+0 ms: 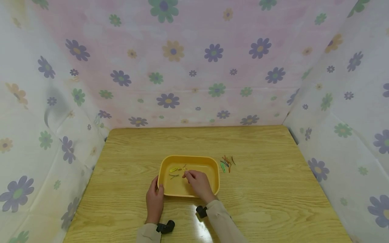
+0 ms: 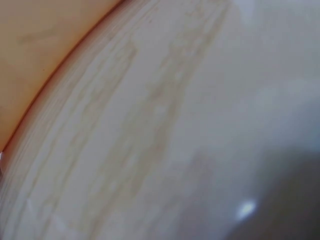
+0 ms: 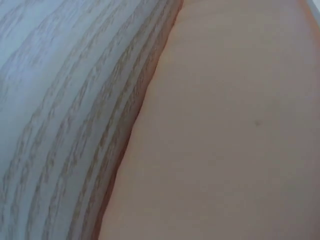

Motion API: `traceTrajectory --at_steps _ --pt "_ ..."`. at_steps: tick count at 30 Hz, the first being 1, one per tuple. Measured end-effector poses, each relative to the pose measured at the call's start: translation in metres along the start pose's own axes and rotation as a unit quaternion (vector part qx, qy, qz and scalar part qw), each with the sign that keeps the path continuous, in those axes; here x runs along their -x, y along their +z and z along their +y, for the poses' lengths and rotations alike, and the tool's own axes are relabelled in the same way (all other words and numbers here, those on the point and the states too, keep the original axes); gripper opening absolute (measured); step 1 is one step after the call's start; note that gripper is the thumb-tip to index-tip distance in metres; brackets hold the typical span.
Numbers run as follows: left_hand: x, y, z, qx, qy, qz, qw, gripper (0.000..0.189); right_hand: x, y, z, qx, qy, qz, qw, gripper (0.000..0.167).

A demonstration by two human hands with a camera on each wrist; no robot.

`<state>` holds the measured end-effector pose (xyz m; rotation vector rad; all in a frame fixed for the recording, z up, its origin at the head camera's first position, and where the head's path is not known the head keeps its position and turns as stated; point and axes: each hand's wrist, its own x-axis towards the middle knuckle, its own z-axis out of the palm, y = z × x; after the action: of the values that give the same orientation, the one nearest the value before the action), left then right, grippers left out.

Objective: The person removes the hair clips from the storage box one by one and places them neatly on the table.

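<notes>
A shallow yellow plastic tray [image 1: 188,195] stands on the table in the head view. My left hand [image 1: 155,202] holds its left end near the front corner, thumb at the rim. Over the tray's middle reaches my right hand [image 1: 199,184], fingers bent and tips close together; whether a small piece sits between them is too small to tell. Just beyond those fingertips lie small yellow pieces. A yellow snap hair clip [image 1: 173,170] and a thin dark hairpin-like piece [image 1: 174,176] lie on the tray floor. Both wrist views show mostly skin and blurred wood grain.
Right of the tray, a loose pile of thin orange and dark clip-like pieces [image 1: 227,160] lies on the wooden table [image 1: 267,189], with a green snap clip [image 1: 223,167] beside it. Flowered cloth [image 1: 194,81] hangs behind the table and along both sides.
</notes>
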<state>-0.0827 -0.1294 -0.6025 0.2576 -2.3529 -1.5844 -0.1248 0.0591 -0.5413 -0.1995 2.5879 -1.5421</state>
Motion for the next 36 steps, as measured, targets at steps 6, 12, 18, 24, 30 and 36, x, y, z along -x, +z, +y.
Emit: traceTrajectory --at_steps 6,12,18,24,30,36 --pt "-0.001 0.0 0.0 0.002 0.007 -0.001 1.0 0.035 0.003 -0.006 0.001 0.027 -0.006 0.025 0.9993 0.029" --pt "-0.001 0.0 -0.001 0.011 0.01 -0.001 0.9999 0.035 0.003 -0.012 0.001 0.023 0.011 0.044 0.9987 0.026" --pt "0.0 0.0 -0.002 0.013 0.009 -0.003 0.9999 0.036 0.003 -0.019 0.003 -0.003 0.01 0.039 0.9992 0.031" --pt "0.0 0.0 -0.003 0.01 0.0 -0.003 0.9999 0.036 0.003 -0.025 0.006 -0.039 0.025 0.045 0.9979 0.031" --pt "0.001 0.0 -0.002 0.008 0.002 -0.004 1.0 0.037 0.005 -0.033 0.008 -0.059 0.058 0.076 0.9936 0.031" --pt "0.001 0.0 -0.003 0.011 0.005 -0.004 0.9999 0.037 0.007 -0.039 0.007 -0.053 0.068 0.107 0.9905 0.025"
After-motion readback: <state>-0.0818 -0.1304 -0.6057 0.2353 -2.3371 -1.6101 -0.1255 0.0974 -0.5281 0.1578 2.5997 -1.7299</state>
